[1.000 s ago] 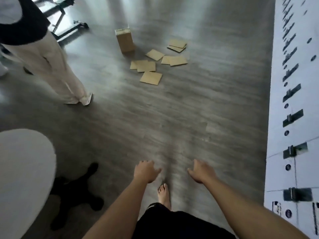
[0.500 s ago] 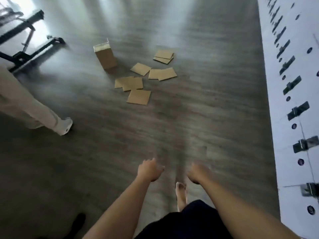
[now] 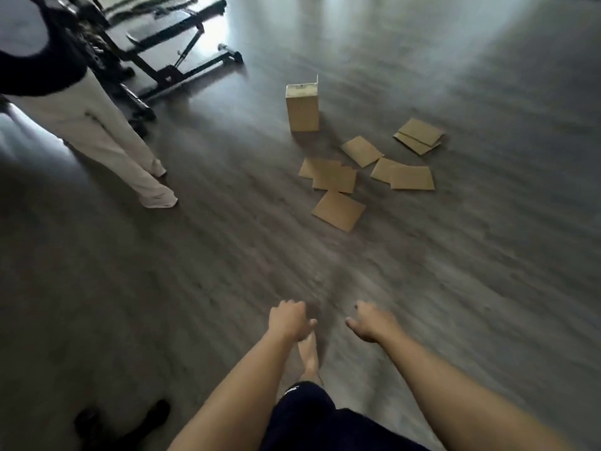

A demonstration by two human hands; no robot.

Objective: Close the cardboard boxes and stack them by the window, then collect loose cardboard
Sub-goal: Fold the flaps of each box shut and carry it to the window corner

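Both empty, left hand (image 3: 287, 320) and right hand (image 3: 370, 323) loosely curled and held forward, likely readied for reaching the upright cardboard box (image 3: 302, 107), one flap raised, and flat cardboard pieces (image 3: 338, 209) scattered just beside it on the floor (image 3: 195, 255), well ahead.

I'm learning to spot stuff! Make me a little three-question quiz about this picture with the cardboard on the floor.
1. True or false: the cardboard box stands upright on the floor.
2. What is the left hand holding? A) a cardboard sheet B) nothing C) the box
3. Fill in: the flat cardboard pieces lie between the box and the ____ of the person wearing the camera.

Key
1. True; one flap sticks up at its top.
2. B; the right hand holds nothing either.
3. Hands; both are held out low, well short of the cardboard.
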